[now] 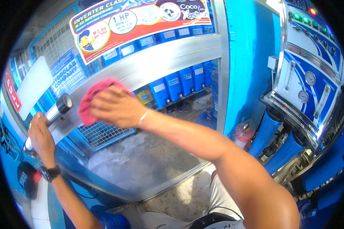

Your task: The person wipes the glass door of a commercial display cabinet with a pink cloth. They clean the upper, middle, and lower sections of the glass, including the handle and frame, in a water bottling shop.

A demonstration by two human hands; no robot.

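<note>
My right hand [116, 107] presses a crumpled pink cloth [88, 102] against the wide metal crossbar [160, 63] of a glass door. Its fingers lie bent over the cloth, slightly blurred. Farther left, my left hand [42, 135] is wrapped round the tubular metal door handle [57, 110], below its dark round end cap. A dark watch [49, 173] sits on my left wrist and a pale band [144, 117] on my right. Above the crossbar, a printed poster [141, 24] is stuck on the glass.
Through the glass stand several blue water containers [172, 84] in a row and a wire mesh crate [103, 133]. Right of the blue door post [244, 61] is a panel with gauges [309, 78] above blue filter housings [265, 133]. A dark cap [26, 179] is at lower left.
</note>
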